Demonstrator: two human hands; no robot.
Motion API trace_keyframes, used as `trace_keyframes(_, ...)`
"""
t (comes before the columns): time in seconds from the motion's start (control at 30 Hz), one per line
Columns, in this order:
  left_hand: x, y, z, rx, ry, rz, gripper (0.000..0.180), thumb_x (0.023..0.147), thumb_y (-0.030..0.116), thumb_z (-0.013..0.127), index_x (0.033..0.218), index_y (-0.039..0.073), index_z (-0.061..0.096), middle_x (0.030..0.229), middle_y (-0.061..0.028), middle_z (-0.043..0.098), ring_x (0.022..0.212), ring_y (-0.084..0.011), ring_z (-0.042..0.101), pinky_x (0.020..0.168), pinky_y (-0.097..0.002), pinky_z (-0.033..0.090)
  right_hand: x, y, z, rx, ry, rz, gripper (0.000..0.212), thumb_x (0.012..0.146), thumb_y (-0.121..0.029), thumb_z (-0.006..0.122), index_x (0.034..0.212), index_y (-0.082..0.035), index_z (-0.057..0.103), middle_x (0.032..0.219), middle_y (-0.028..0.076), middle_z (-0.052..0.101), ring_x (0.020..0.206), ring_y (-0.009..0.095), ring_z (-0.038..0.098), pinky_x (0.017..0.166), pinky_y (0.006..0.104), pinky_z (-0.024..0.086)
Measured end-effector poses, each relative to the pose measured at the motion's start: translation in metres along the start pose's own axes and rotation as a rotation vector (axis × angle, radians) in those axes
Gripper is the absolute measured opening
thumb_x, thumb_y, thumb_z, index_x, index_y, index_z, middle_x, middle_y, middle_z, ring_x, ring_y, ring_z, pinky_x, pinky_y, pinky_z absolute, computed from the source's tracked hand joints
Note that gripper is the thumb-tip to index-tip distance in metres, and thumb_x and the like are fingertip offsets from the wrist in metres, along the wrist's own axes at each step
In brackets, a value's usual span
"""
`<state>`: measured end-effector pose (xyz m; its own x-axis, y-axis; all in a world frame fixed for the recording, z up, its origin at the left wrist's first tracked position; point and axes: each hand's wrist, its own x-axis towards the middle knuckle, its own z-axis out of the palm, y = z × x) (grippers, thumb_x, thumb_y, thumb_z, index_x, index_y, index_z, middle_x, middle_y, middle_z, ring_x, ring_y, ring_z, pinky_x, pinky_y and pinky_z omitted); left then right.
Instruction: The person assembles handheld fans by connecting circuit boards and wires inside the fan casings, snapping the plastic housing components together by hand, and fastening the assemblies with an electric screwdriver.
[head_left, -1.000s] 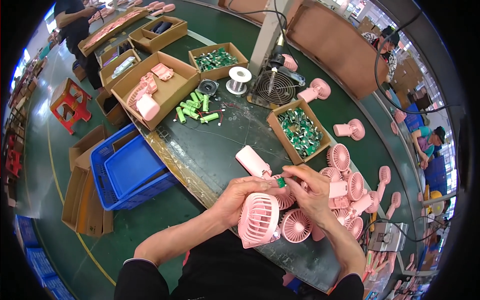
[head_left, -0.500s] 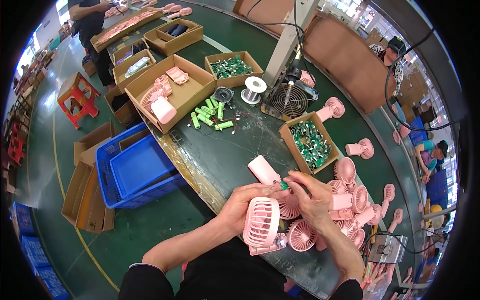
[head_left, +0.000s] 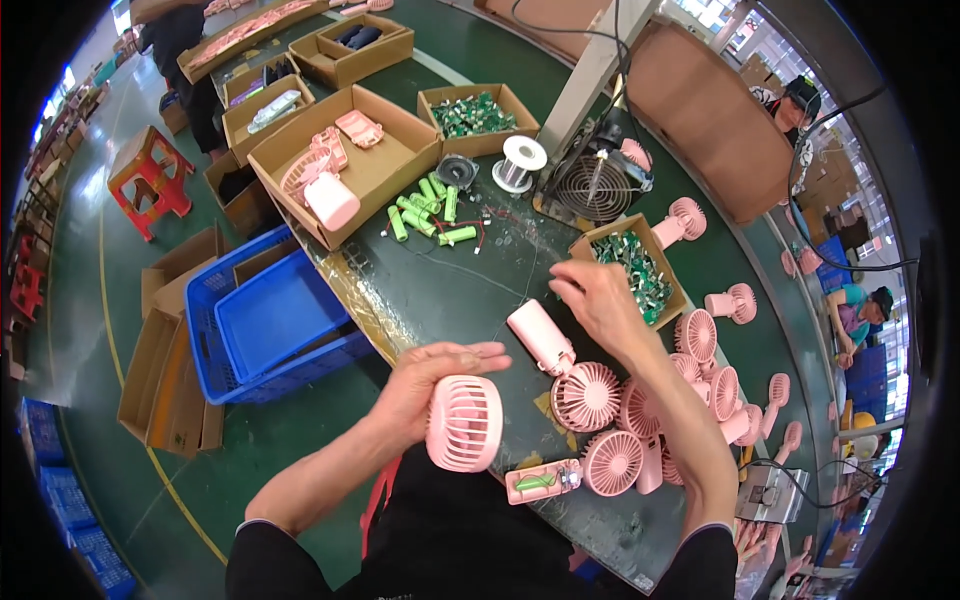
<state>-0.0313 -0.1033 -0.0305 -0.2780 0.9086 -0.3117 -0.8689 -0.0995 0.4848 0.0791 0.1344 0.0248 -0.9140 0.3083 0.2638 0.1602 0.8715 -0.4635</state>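
A: In the head view, where is the main piece sitting?

B: The pink fan head (head_left: 465, 423) is hanging at the lower middle of the frame; the left hand (head_left: 410, 388) is holding it against the palm, the upper fingers lying straight rather than wrapping round; the hold is looking loose, so a tilting palm could be letting it slip.

A: And the right hand (head_left: 600, 305)?

B: It is hovering right of centre, beside the cardboard box (head_left: 670, 311) of green circuit boards (head_left: 632, 262); its fingers are half curling toward the thumb; whether they are pinching anything, I am not able to tell; a small part could be dropping unnoticed.

A: What else is worrying you?

B: The open pink casing (head_left: 516, 487) with its green battery (head_left: 535, 482) is lying at the lower middle, close to the edge of the dark bench (head_left: 450, 320); a brushing sleeve (head_left: 708, 560) could be pushing it over; the right forearm (head_left: 690, 430) is also crossing the fan pile (head_left: 697, 335) at right, so a dropping elbow could be scattering fans and scuffing their grilles.
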Motion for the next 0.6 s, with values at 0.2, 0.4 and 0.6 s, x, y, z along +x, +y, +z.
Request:
trace_keyframes(0.2,-0.017,0.026,-0.013,0.236,0.133,-0.021,0.010,0.088,-0.003,0.059,0.087,-0.012,0.064,0.122,-0.0273,0.059,0.106,-0.0296,0.066,0.082,-0.0371,0.060,0.039,-0.017,0.009,-0.215,-0.283,0.162,0.023,0.083,-0.015,0.067,0.087,0.008,0.069,0.080,0.029,0.064,0.079,0.042,0.066,0.074,0.0451,0.053)
trace_keyframes(0.4,-0.008,0.025,-0.010,0.300,0.096,-0.046,0.011,0.087,-0.002,0.059,0.084,-0.012,0.064,0.122,-0.0268,0.059,0.102,-0.0286,0.067,0.079,-0.0368,0.061,0.053,-0.009,0.033,-0.313,-0.315,0.305,0.033,0.078,-0.021,0.068,0.076,0.011,0.065,0.078,0.030,0.064,0.083,0.043,0.065,0.076,0.0466,0.052)
trace_keyframes(0.6,-0.001,0.033,-0.007,0.296,0.116,-0.072,0.012,0.086,0.000,0.061,0.086,-0.012,0.062,0.122,-0.0283,0.059,0.101,-0.0289,0.068,0.080,-0.0387,0.060,0.051,-0.020,0.050,-0.396,-0.322,0.368,0.023,0.075,-0.014,0.064,0.076,0.008,0.064,0.090,0.029,0.065,0.093,0.042,0.064,0.082,0.0483,0.052)
